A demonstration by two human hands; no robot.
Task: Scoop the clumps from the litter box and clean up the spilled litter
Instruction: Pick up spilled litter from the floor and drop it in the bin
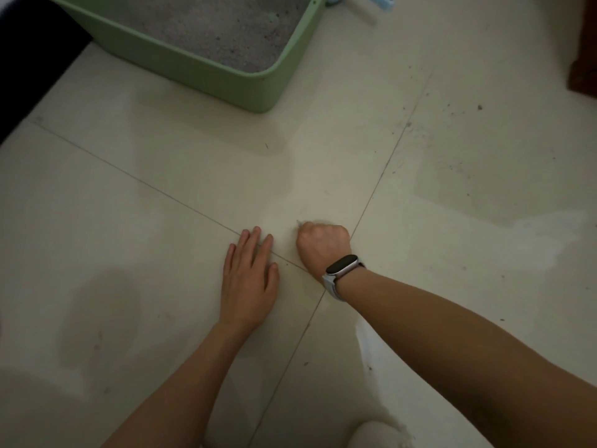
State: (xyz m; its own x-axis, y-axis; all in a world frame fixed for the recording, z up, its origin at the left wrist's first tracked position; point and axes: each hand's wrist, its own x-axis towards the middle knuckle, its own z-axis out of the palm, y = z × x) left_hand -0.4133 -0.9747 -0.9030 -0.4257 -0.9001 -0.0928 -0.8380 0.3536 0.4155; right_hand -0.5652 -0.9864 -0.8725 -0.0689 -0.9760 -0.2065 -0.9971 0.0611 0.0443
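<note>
Near the middle of the tiled floor, where two grout lines cross, both hands rest side by side. The left hand lies flat, palm down, fingers spread against the tile. The right hand, with a fitness band on its wrist, is curled into a fist with knuckles down; a faint pale tuft shows at its far edge, but whether the grip is pinching litter or a cloth I cannot tell.

Up toward the far edge of the floor stands the green litter box, its grey litter fairly level, with no clump clearly showing. Something light blue, perhaps a scoop, peeks in just beyond the box. Spilled litter lies as dark specks over the tiles to the right, well apart from the hands.

Such grains are likely light, dry and loose, rolling easily on glossy tile, so pinching them singly would be slow. Sweeping them together with the edge of a flat palm, then lifting the heap, seems the surer hold.
</note>
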